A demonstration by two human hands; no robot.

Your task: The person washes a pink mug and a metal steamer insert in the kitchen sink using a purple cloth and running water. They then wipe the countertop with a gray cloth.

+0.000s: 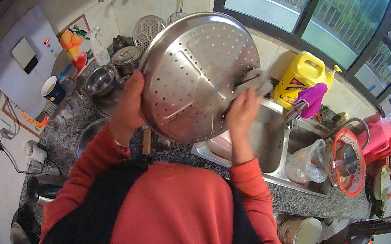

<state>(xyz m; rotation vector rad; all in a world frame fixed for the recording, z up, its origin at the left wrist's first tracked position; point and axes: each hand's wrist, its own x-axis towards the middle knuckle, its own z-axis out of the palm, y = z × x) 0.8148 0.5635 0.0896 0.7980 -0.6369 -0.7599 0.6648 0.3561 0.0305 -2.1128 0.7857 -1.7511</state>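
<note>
A round stainless steel steamer tray (194,79) with many small holes is held up, tilted, above the granite counter. My left hand (129,106) grips its left rim, thumb upward. At the tray's right side, my right hand (244,110) holds a grey cloth (255,82) against the metal; the cloth and fingers are slightly blurred. Behind and to the right of that hand is a double stainless steel sink (274,134), with a pink item (221,145) lying in its left basin. A purple cloth (312,100) hangs over the faucet (295,115).
Metal bowls (101,79) and a lidded pot (126,55) crowd the left counter. A yellow pump jug (299,77) stands behind the sink. A plastic bag (308,163) lies over the right basin, beside a red-rimmed basin (359,178). A blue cup (54,89) is at left.
</note>
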